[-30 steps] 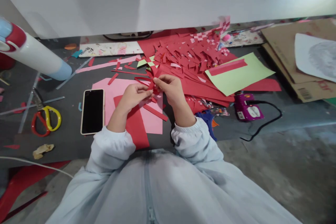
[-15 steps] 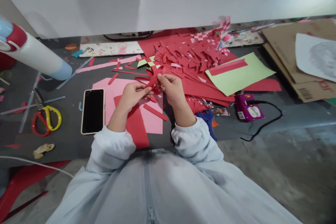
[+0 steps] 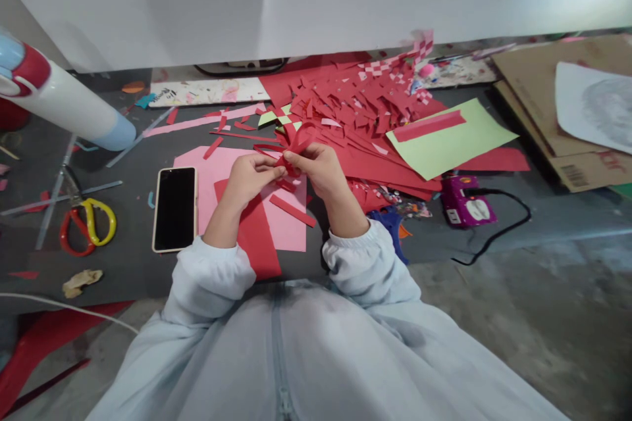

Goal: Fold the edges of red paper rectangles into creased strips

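Note:
Looped red paper strips (image 3: 302, 137) are pinched between my two hands above the table. My left hand (image 3: 251, 179) grips their lower left part, thumb against fingers. From the other side, my right hand (image 3: 316, 168) closes thumb and forefinger on the strips near the same spot. How the strips join is partly hidden by my fingers. Beneath my hands lie a pink sheet (image 3: 291, 234) and a piece of red paper (image 3: 257, 247). A loose red strip (image 3: 292, 210) rests on the pink sheet.
A heap of cut red paper (image 3: 345, 105) spreads behind my hands. On the left are a phone (image 3: 175, 210), scissors (image 3: 89, 227) and a white bottle (image 3: 74, 99). To the right lie a light green sheet (image 3: 444, 151), a purple box (image 3: 467, 202) with a black cord, and cardboard (image 3: 543, 118).
My right hand has shifted slightly left and down, closer to my left hand's fingertips. The red loop now stands up above the fingers and leans right. My left hand has hardly moved.

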`<state>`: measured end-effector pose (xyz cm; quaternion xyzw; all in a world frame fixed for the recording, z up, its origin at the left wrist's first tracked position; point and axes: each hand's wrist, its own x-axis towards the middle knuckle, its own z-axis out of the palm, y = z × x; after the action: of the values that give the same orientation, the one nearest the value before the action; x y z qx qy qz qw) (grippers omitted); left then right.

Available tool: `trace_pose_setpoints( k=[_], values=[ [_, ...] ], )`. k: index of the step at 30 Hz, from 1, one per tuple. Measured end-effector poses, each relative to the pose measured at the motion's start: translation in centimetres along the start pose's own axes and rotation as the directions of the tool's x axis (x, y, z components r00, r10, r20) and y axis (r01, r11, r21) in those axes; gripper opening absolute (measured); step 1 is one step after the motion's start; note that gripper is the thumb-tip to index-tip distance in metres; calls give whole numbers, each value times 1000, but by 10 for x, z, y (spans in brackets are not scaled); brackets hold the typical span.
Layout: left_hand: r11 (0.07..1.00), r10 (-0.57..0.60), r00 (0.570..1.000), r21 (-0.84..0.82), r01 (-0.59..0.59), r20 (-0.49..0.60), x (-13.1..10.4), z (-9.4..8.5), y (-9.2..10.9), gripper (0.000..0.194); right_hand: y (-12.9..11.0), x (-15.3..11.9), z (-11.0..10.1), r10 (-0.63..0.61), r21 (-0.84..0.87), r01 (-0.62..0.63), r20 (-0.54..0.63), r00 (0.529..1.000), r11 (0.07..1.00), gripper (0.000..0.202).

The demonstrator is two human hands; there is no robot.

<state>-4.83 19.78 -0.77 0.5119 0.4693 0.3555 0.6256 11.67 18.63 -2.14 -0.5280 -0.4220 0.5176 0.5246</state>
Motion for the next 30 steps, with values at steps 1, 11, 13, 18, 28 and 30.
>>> trace_pose_setpoints(
  k=[1,11,13,18,28,30],
  values=[
    [1000,2,1000,-2,-2,-1,0,0,0,31,0,0,0,-2,4,2,-5,1000,1000,44],
    [1000,3,999,-26,-4,-43,-2,2,4,29,-2,-1,3,0,-2,0,-22,1000,1000,46],
    [999,-1,999,-41,-1,-49,-3,2,4,29,-1,-1,3,-3,-8,2,-24,1000,1000,47],
    [997,-17,999,-70,14,-49,-3,1,4,30,2,0,2,-5,-25,4,-16,1000,1000,46],
    [993,-38,997,-117,31,-62,-1,1,2,34,2,0,3,24,-34,-25,-25,999,999,47],
    [992,-46,997,-117,38,-66,-1,1,2,34,1,-1,3,33,-38,-35,-32,999,999,47]
  ],
)
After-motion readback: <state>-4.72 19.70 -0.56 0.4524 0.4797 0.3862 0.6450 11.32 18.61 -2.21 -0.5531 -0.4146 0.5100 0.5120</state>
